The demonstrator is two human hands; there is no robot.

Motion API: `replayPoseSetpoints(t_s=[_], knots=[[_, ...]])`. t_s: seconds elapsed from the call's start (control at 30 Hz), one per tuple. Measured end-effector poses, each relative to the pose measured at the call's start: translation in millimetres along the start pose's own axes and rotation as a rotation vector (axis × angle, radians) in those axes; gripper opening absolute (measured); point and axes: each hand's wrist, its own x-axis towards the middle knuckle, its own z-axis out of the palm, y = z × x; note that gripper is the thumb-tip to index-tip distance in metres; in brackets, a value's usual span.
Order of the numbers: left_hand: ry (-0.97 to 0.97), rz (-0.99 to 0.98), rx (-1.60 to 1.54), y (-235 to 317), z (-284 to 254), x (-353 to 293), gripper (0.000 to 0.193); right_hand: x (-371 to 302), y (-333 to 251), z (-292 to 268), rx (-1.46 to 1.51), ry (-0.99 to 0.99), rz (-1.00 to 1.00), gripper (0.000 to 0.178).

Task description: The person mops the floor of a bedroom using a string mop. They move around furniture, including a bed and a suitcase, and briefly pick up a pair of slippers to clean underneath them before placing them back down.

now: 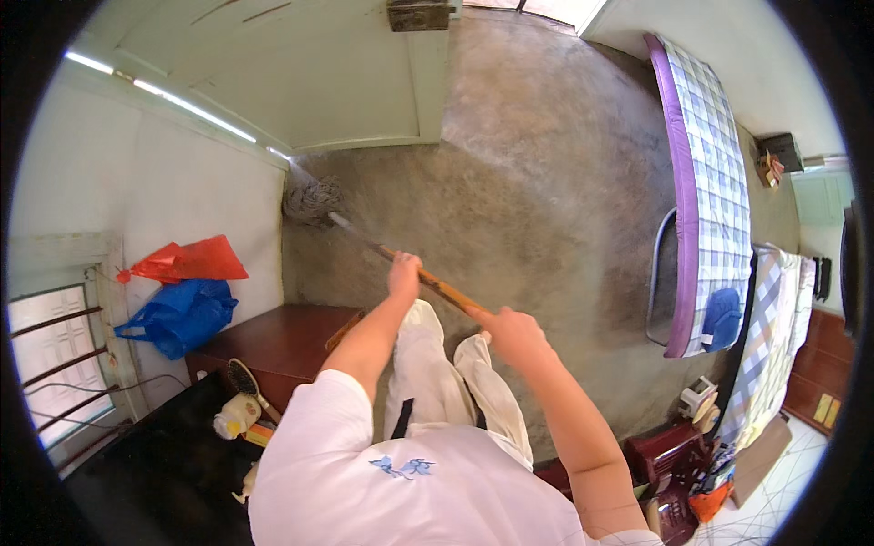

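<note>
A string mop with a long wooden handle (442,289) slants across the floor in front of me. Its grey mop head (313,199) lies on the floor at the far left, by the wall's corner and the lower edge of the pale green door. My left hand (403,276) is wrapped round the middle of the handle. Lower down, near the handle's top end, my right hand (514,335) is closed on it too. The tip of the handle is hidden by that hand.
A dark red cabinet (273,341) stands at the left, beneath a red bag (191,260) and a blue bag (182,318). The pale green door (346,82) stands at the upper left. On the right are a bed with a checked cover (715,182) and a dark red chair (669,464).
</note>
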Motion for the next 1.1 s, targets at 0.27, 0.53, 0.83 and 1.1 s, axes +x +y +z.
replayPoseSetpoints(t_s=[0.27, 0.53, 0.83, 1.1], knots=[[-0.139, 0.29, 0.053, 132, 114, -1, 0.008, -120, 86, 34, 0.148, 0.109, 0.265, 0.063], [-0.474, 0.506, 0.214, 271, 152, -42, 0.015, -215, 131, 49, 0.374, 0.172, 0.426, 0.078], [-0.614, 0.445, 0.264, 275, 105, -68, 0.013, -233, 127, -13, 0.538, 0.009, 0.424, 0.077], [-0.592, 0.227, 0.325, 106, 32, -65, 0.019, -119, 39, -34, 0.543, -0.291, 0.328, 0.075]])
